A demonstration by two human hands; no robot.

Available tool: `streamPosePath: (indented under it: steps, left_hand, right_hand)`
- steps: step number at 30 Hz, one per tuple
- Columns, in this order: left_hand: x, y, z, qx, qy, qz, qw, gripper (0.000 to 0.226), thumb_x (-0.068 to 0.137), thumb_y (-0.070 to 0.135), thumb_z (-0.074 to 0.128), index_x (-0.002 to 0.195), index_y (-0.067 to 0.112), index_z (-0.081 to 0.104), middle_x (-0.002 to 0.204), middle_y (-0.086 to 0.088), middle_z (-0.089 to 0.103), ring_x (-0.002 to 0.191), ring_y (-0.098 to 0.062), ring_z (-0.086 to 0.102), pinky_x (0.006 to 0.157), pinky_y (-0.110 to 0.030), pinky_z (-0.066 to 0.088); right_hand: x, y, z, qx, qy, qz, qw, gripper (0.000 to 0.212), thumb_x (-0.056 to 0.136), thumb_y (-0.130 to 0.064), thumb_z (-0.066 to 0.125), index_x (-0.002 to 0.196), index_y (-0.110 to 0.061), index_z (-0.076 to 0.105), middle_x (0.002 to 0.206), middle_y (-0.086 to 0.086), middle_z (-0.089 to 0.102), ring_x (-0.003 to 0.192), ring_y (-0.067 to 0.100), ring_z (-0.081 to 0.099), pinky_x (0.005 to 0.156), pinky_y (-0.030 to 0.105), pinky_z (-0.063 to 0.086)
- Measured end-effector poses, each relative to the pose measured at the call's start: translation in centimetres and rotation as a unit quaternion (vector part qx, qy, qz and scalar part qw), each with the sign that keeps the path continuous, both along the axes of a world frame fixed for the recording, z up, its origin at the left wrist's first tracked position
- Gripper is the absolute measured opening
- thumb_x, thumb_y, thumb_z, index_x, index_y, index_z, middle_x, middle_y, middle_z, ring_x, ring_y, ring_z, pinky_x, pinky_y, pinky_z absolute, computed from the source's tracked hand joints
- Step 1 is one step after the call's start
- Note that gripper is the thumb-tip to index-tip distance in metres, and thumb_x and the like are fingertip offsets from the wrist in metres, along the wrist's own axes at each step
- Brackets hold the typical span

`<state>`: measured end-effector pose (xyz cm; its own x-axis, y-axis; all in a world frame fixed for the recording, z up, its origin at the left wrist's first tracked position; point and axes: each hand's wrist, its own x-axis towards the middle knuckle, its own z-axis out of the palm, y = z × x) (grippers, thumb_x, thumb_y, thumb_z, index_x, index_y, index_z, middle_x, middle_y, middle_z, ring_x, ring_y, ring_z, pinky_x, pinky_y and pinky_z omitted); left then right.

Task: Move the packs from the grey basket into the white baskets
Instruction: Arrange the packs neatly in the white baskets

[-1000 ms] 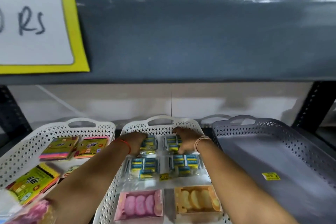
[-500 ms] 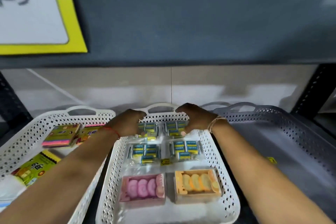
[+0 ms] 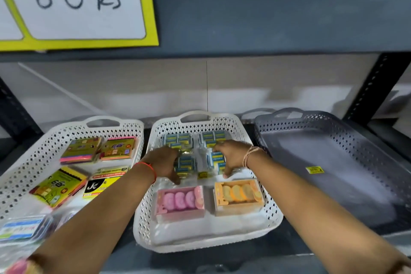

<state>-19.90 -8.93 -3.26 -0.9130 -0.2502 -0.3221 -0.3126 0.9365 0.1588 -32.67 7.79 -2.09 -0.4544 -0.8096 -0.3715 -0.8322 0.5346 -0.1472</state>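
Both my hands are inside the middle white basket (image 3: 272,211). My left hand (image 3: 165,164) and my right hand (image 3: 231,158) lie on the two ends of a clear pack of blue-and-yellow erasers (image 3: 201,161), thumbs at its near edge. A second eraser pack (image 3: 178,139) lies behind it at the basket's far end. In front of my hands sit a pink pack (image 3: 180,201) and an orange pack (image 3: 239,194). The grey basket (image 3: 333,131) stands to the right and holds only a yellow sticker (image 3: 314,169).
The left white basket (image 3: 33,162) holds several colourful sticky-note packs (image 3: 80,150). A dark upper shelf (image 3: 266,13) with an "80 Rs" sign (image 3: 84,0) hangs low overhead. A black perforated upright (image 3: 373,87) stands at the back right.
My hands have pulled back from the far eraser pack near the basket's handle to the nearer eraser pack. The camera view has tilted and shifted.
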Motion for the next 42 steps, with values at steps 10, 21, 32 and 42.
streamPosePath:
  steps: [10, 21, 32, 42]
  left_hand:
    - [7.3, 4.6, 2.3, 0.061, 0.022, -0.058, 0.996, 0.084, 0.058, 0.051, 0.077, 0.13, 0.024, 0.042, 0.132, -0.003, 0.054, 0.116, -0.023, 0.051, 0.093, -0.021, 0.037]
    - [6.9, 5.1, 0.4, -0.013, 0.028, -0.056, 0.998, 0.066, 0.059, 0.036, 0.079, 0.114, 0.015, 0.05, 0.114, -0.013, 0.061, 0.102, -0.03, 0.056, 0.082, -0.031, 0.045]
    - [18.6, -3.5, 6.5, 0.095, 0.203, 0.117, 0.968, 0.071, 0.07, 0.029, 0.075, 0.132, 0.02, 0.042, 0.132, 0.007, 0.047, 0.123, -0.014, 0.042, 0.095, -0.017, 0.028]
    - [26.1, -13.9, 2.1, 0.045, -0.003, 0.107, 0.993, 0.071, 0.068, 0.009, 0.071, 0.13, 0.013, 0.036, 0.134, -0.012, 0.045, 0.113, -0.023, 0.047, 0.087, -0.022, 0.038]
  right_hand:
    - [6.3, 7.3, 4.3, 0.033, -0.052, 0.009, 0.998, 0.106, 0.068, -0.039, 0.079, 0.148, -0.009, 0.017, 0.156, 0.009, 0.025, 0.14, 0.026, 0.031, 0.116, 0.031, 0.028]
    - [7.5, 7.3, 1.3, 0.029, 0.059, 0.022, 0.998, 0.063, 0.071, -0.013, 0.073, 0.124, -0.005, 0.04, 0.093, 0.005, 0.047, 0.082, 0.022, 0.047, 0.044, 0.023, 0.027]
    - [13.6, 1.4, 8.4, -0.17, -0.007, 0.116, 0.979, 0.085, 0.08, -0.03, 0.071, 0.148, -0.016, 0.022, 0.158, 0.003, 0.02, 0.144, 0.018, 0.022, 0.116, 0.023, 0.016]
    - [24.0, -12.8, 2.2, -0.019, 0.02, 0.154, 0.988, 0.063, 0.079, -0.032, 0.07, 0.129, -0.003, 0.044, 0.125, 0.018, 0.056, 0.114, 0.032, 0.055, 0.088, 0.034, 0.047]
